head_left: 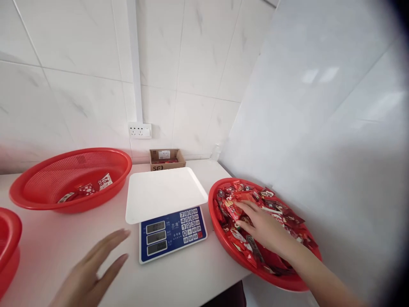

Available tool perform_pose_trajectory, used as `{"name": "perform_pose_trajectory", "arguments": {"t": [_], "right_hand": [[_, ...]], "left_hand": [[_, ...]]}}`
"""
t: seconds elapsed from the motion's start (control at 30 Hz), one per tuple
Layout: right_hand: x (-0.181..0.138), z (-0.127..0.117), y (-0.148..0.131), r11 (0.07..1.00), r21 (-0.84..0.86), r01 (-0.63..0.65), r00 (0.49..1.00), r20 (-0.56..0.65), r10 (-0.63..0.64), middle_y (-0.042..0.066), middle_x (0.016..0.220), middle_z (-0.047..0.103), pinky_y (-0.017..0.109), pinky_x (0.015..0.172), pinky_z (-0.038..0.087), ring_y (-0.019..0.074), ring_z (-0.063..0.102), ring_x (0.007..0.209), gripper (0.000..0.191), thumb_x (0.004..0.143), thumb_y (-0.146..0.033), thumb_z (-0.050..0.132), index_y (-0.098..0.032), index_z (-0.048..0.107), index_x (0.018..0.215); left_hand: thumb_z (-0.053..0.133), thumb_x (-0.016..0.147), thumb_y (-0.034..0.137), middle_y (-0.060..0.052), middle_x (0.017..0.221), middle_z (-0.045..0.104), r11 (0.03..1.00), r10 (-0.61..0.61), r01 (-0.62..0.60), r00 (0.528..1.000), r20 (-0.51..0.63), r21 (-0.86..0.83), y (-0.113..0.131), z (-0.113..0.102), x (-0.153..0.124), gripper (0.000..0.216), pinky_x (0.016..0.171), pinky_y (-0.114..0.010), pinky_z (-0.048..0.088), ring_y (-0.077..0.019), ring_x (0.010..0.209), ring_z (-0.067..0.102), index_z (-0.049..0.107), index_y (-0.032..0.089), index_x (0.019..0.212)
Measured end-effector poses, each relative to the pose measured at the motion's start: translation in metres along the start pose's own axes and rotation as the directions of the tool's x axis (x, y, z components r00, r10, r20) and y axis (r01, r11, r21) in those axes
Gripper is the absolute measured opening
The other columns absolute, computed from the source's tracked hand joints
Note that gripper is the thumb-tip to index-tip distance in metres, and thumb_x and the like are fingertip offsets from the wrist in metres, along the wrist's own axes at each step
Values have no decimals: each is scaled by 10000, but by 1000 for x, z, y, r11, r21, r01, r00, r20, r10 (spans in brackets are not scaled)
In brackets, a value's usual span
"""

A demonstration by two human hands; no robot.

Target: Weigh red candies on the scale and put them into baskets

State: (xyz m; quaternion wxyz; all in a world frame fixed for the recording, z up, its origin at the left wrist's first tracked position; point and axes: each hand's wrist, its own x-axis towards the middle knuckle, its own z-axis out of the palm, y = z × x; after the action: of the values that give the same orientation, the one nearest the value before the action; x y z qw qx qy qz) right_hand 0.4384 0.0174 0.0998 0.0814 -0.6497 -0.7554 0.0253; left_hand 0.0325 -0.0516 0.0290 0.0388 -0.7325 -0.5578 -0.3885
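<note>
My right hand is over a red basket heaped with small wrapped snack packets. Its thumb and fingers are apart, with the fingertips at a red packet on the near left of the heap; no packet is visibly gripped. Above the white table, my left hand is open and holds nothing, its thumb spread from its fingers. Between the hands stands a weighing scale with a blue keypad panel, three small displays and a bare white weighing tray.
To the left, a red perforated basket holds a few packets. Another red basket is cut off at the left edge. A small cardboard box with red packets stands behind the scale, below a wall socket. Walls bound the table behind and on the right.
</note>
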Motion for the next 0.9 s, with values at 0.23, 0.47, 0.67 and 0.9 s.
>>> {"name": "perform_pose_trajectory", "arguments": {"t": [0.23,0.47,0.67,0.9], "right_hand": [[28,0,-5,997,-73,-16,997,69,22,98,1336,506,347,874,449,240,567,1105,536,803,-93,388,-191,408,1330],[49,-39,-15,983,115,-140,990,22,139,130,1186,620,344,821,470,236,620,1016,471,838,-121,341,-142,401,1304],[93,-54,-56,744,668,-30,998,67,-21,142,1391,424,282,809,503,164,580,1086,551,884,-334,393,-186,222,1386],[105,-37,10,995,92,23,982,183,-40,101,1285,559,368,998,392,249,525,1162,477,776,-266,527,-182,504,1245]], "left_hand": [[483,862,252,-27,985,701,932,182,-154,981,58,-329,36,49,-1,234,780,-249,558,-182,900,673,600,328,1049],[473,857,209,-8,789,705,872,222,-128,964,147,-473,32,58,-16,224,610,-210,562,-164,690,677,597,332,998],[484,868,221,-5,808,704,858,201,-82,962,185,-507,26,62,-17,161,629,-164,546,-136,709,681,606,277,956],[471,899,298,-8,791,703,837,212,-93,964,163,-539,26,70,-20,164,615,-127,520,-112,685,677,620,259,955]]}}
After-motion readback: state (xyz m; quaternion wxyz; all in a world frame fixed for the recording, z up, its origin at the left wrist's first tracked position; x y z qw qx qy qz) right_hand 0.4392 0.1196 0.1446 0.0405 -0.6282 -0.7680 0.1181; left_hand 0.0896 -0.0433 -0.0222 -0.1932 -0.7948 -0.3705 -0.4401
